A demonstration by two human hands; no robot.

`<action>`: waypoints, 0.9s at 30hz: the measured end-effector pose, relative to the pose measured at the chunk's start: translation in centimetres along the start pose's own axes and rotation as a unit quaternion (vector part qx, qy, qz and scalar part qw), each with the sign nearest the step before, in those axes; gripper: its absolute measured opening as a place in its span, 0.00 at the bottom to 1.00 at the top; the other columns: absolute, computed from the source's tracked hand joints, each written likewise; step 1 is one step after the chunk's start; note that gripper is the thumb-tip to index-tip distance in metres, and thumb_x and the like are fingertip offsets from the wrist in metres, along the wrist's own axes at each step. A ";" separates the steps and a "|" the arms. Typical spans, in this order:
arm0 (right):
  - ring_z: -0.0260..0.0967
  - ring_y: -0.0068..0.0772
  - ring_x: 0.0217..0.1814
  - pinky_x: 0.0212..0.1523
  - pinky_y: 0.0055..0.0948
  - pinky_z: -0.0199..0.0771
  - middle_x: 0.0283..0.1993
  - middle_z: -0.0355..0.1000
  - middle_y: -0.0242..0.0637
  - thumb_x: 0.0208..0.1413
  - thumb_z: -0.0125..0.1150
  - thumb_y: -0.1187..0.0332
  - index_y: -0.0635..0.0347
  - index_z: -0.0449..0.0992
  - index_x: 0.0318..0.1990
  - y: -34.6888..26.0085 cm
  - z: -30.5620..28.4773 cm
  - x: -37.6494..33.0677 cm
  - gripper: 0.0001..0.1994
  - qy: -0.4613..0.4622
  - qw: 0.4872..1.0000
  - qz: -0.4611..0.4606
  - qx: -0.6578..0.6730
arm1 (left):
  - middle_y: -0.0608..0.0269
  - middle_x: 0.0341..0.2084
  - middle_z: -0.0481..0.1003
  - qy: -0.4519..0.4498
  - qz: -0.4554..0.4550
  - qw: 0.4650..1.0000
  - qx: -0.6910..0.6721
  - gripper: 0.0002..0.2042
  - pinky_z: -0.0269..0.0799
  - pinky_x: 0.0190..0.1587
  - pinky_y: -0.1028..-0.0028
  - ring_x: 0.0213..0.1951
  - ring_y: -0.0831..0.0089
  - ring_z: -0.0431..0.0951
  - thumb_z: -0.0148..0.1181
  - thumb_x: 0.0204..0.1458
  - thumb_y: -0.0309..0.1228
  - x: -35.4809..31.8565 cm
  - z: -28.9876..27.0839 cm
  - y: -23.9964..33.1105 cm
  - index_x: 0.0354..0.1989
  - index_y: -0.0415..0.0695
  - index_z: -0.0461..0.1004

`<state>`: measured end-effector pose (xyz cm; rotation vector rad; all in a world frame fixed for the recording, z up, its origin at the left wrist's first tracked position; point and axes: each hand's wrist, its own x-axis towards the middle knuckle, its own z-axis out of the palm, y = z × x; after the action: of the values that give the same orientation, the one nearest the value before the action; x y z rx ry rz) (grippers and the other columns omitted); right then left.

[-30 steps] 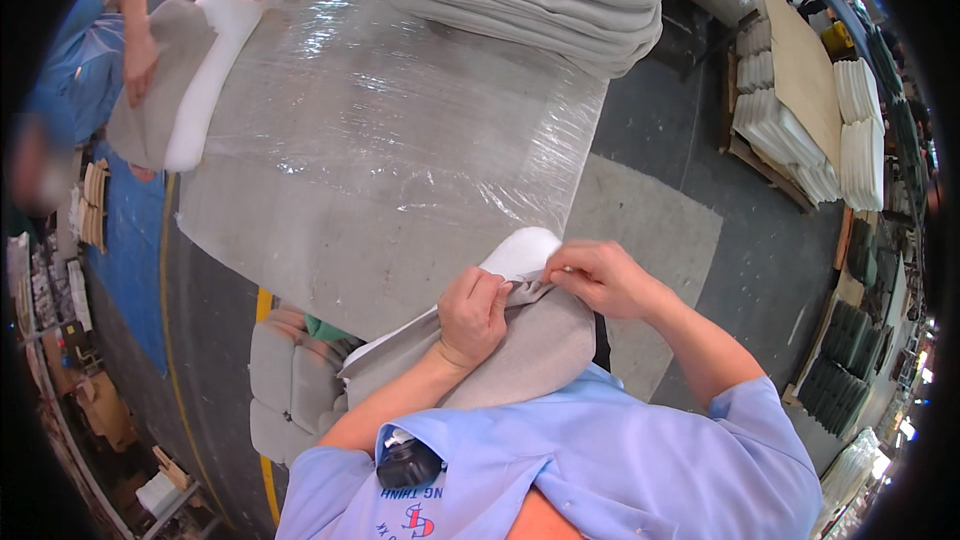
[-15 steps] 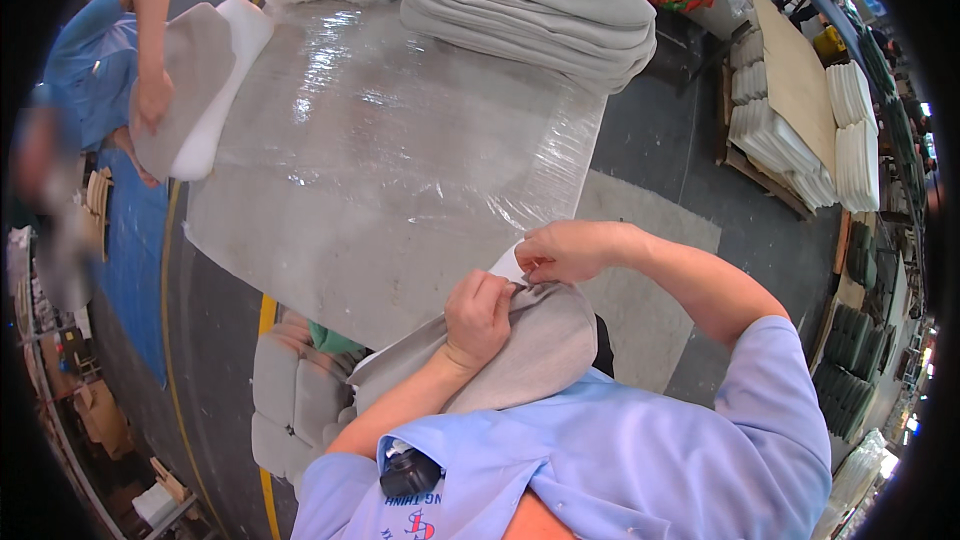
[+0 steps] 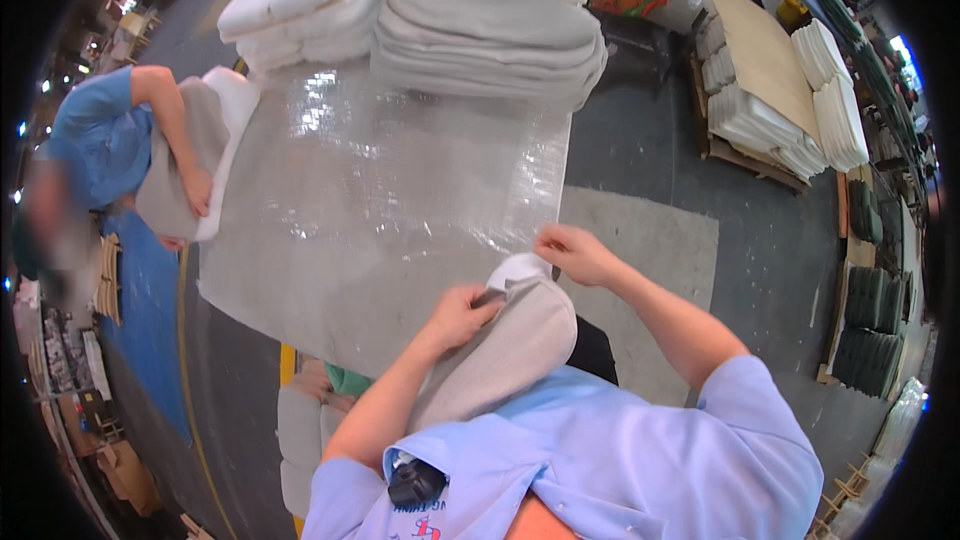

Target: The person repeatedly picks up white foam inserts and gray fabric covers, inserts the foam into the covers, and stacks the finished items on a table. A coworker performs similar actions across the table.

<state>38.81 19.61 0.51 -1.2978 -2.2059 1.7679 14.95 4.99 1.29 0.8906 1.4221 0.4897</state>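
Note:
A grey fabric cushion cover lies against my body at the table's near edge, with a white padded insert showing at its far end. My left hand is closed on the cover's left edge, by the opening. My right hand is pinched just beyond the white end, near the table's right corner. What its fingertips hold, if anything, is too small to make out. The plastic-covered table spreads out in front of me.
Stacked grey cushions and white pads stand at the table's far side. A co-worker at the left handles a grey cover with a white pad. A pallet of white pads stands on the floor at right.
My right hand has moved up and away from my left hand. More rounded white insert shows at the cover's end. The co-worker's hand has shifted down their cover.

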 end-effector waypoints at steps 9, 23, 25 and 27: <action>0.72 0.24 0.58 0.52 0.28 0.75 0.62 0.75 0.30 0.64 0.66 0.67 0.53 0.71 0.70 8.5 8.1 -4.6 0.26 -0.054 0.926 0.008 0.374 | 0.71 0.24 0.78 -0.025 -0.125 0.989 0.074 0.22 0.70 0.32 0.72 0.28 0.81 0.72 0.64 0.64 0.53 -1.2 -2.1 -0.8 0.42 0.43 0.87; 0.79 0.31 0.54 0.55 0.36 0.81 0.56 0.80 0.36 0.67 0.65 0.67 0.59 0.76 0.63 0.7 13.2 -7.0 0.19 0.187 0.764 0.020 0.617 | 0.67 0.35 0.85 0.099 0.117 0.984 0.092 0.20 0.75 0.43 0.73 0.37 0.81 0.78 0.53 0.73 0.41 -0.8 1.6 -3.0 0.49 0.35 0.84; 0.79 0.30 0.53 0.55 0.35 0.82 0.54 0.80 0.36 0.67 0.64 0.67 0.60 0.77 0.60 -0.4 12.6 -7.7 0.17 0.202 0.759 0.038 0.618 | 0.68 0.35 0.85 0.091 0.118 0.985 0.089 0.21 0.75 0.43 0.73 0.37 0.81 0.78 0.53 0.73 0.42 -0.7 1.4 -3.0 0.49 0.34 0.83; 0.79 0.30 0.52 0.54 0.35 0.82 0.53 0.80 0.37 0.67 0.63 0.68 0.61 0.77 0.58 -0.4 11.9 -7.9 0.15 0.224 0.781 0.008 0.583 | 0.68 0.35 0.84 0.071 0.108 0.990 0.063 0.21 0.76 0.43 0.73 0.37 0.80 0.78 0.53 0.73 0.43 -0.1 1.5 -2.4 0.48 0.34 0.83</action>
<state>37.80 5.31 0.23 -1.1315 -0.5422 1.9240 15.93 3.13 -0.64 1.1380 1.5065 0.6426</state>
